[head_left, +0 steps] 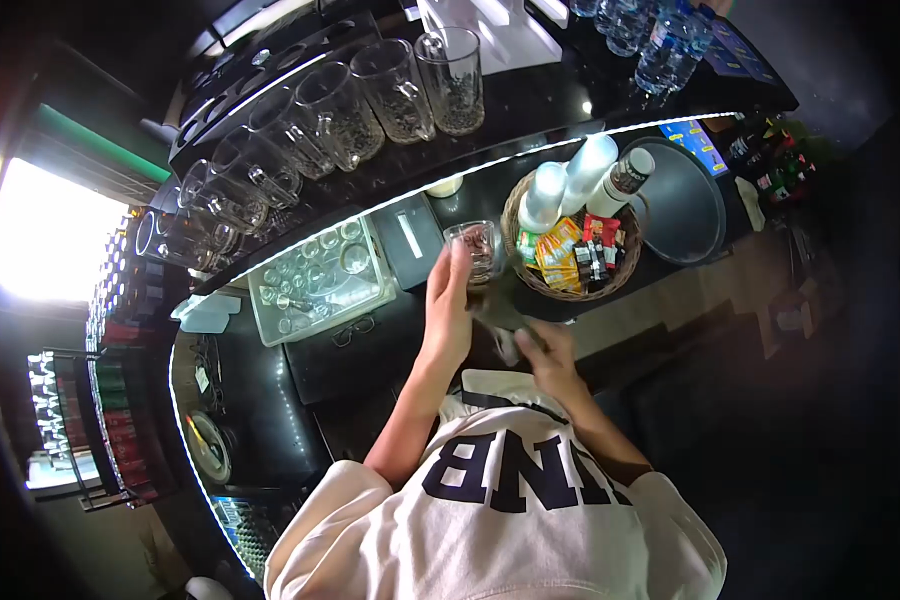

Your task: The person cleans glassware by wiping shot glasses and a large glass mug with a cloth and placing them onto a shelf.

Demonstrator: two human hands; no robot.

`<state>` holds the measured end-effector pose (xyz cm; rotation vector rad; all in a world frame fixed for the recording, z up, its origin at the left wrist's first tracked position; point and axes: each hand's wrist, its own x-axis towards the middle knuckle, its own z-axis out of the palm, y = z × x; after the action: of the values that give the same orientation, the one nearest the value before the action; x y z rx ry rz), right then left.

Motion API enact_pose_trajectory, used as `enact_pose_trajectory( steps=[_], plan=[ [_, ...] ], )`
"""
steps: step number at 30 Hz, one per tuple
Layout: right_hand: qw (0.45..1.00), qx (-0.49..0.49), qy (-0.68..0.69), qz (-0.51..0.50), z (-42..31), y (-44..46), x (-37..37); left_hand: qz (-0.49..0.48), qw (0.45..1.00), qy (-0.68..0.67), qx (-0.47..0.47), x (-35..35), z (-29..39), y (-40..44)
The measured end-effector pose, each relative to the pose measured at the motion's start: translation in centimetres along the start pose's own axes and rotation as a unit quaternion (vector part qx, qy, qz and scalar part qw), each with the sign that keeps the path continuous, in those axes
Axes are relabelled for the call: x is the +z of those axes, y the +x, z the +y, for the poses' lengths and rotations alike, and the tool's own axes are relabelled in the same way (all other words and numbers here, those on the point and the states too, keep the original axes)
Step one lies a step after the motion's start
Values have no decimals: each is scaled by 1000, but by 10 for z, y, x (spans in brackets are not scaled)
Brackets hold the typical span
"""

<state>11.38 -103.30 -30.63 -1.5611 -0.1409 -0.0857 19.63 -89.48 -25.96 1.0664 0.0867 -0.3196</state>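
My left hand (449, 305) is raised over the counter, its fingers along the left side of a clear drinking glass (477, 252) and closed on it. Reddish-brown tones show through the glass; whether they are inside or behind it is unclear. Lower and to the right, my right hand (553, 356) is closed on a dark cloth (500, 314), which is blurred and reaches toward the glass's bottom. Part of the cloth's lower end looks lighter. Just right of the glass stands a wicker basket (571, 293) with stacked cups and colored sachets.
Left of my hands is a clear plastic bin (322, 328) of small glasses. Large glass mugs (390, 95) line the raised ledge, with water bottles (673, 50) farther right. A round dark tray (685, 205) lies behind the basket. A dark box (406, 243) sits beside the bin.
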Motion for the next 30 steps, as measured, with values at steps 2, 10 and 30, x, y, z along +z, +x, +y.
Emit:
enact_pose_trajectory(
  steps=[2, 10, 30],
  plan=[
    [934, 202, 277, 100, 21, -5, -4, -8, 987, 119, 104, -10, 7, 6],
    [968, 9, 148, 203, -13, 42, -4, -75, 994, -85, 1, -17, 14, -5],
    [982, -56, -102, 146, -28, 76, 48, 8, 998, -59, 1, -88, 17, -5]
  ],
)
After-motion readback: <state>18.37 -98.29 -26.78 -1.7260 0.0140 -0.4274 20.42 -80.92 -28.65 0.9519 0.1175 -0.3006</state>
